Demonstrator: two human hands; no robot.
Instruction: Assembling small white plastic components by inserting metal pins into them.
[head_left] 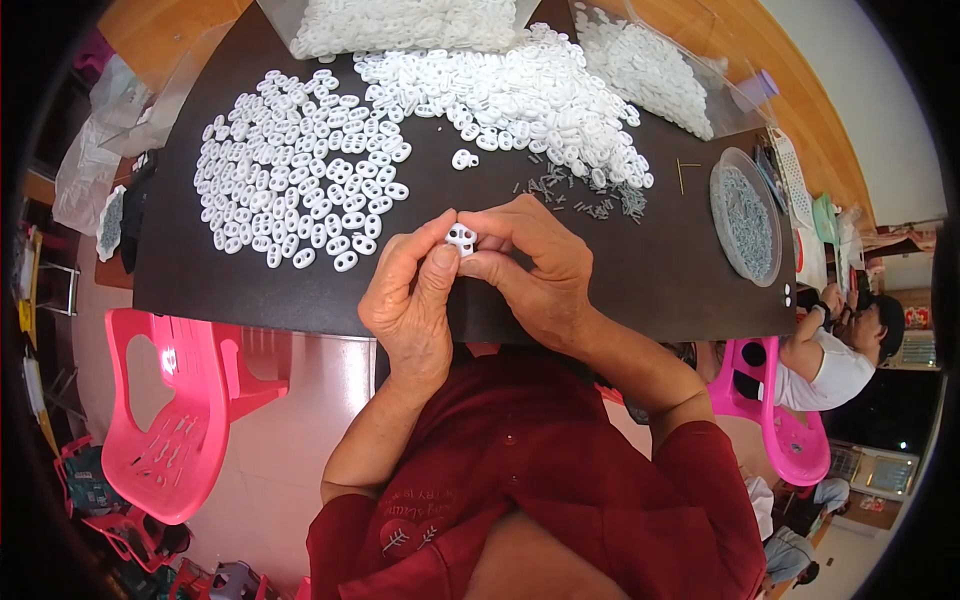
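Between my two hands, just above the table's near edge, is a small white plastic cord lock with two holes [461, 238]. My left hand [412, 295] pinches it from the left with thumb and forefinger. From the other side, the thumb and fingers of my right hand [540, 268] grip the same piece. A similar white piece [465, 159] lies alone on the table beyond my fingers. To the left spreads a wide group of white two-hole pieces [290, 170]. A dense heap of white pieces [520, 90] covers the far middle, with small grey springs [590, 195] scattered at its near edge.
A round clear tub of small grey metal parts [747, 217] stands at the right of the dark table [560, 305]. Clear containers of white pieces [400, 25] stand at the back. Pink chairs [175, 410] flank me. Another person [835, 360] sits at the right.
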